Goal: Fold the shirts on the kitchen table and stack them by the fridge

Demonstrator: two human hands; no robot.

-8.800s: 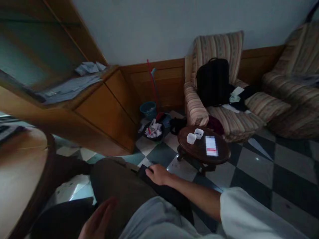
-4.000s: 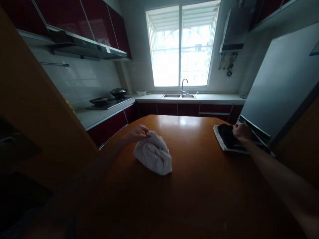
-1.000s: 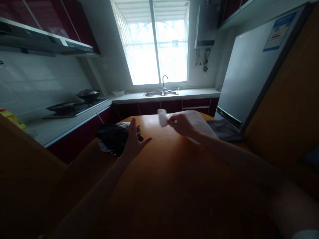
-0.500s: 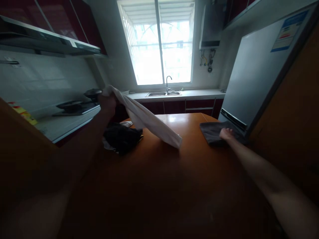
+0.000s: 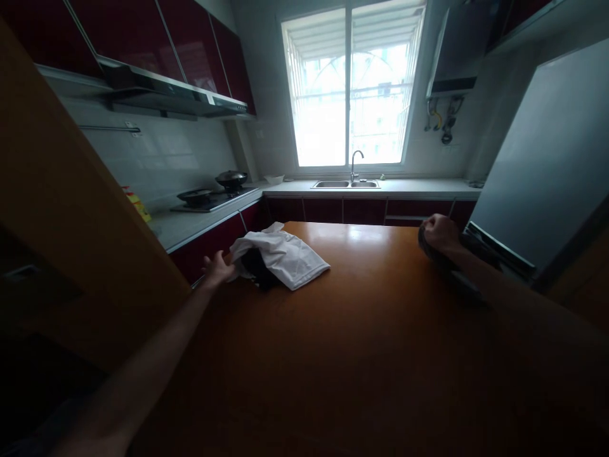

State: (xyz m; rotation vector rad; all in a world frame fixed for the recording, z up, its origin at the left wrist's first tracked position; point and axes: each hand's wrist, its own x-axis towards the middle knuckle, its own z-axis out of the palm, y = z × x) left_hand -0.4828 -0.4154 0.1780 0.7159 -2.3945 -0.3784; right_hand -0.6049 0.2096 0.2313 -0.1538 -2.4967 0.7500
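Observation:
A white cloth [image 5: 285,255] lies crumpled on the left part of the wooden table [image 5: 361,330], covering a dark garment [image 5: 255,265] beneath it. My left hand [image 5: 217,266] rests at the table's left edge, fingers apart, touching the white cloth's near corner. My right hand [image 5: 440,231] is at the table's right side, closed in a fist around a dark grey cloth [image 5: 451,266] that hangs under my wrist and forearm.
A grey fridge [image 5: 547,165] stands right of the table. The counter [image 5: 371,186] under the window holds a sink and tap [image 5: 354,166]. A stove with pans [image 5: 214,190] sits on the left counter. A wooden panel [image 5: 61,190] rises at near left.
My left hand has dropped the white cloth onto the dark garment and let go. My right hand has gathered the grey cloth into its fist and lifted it.

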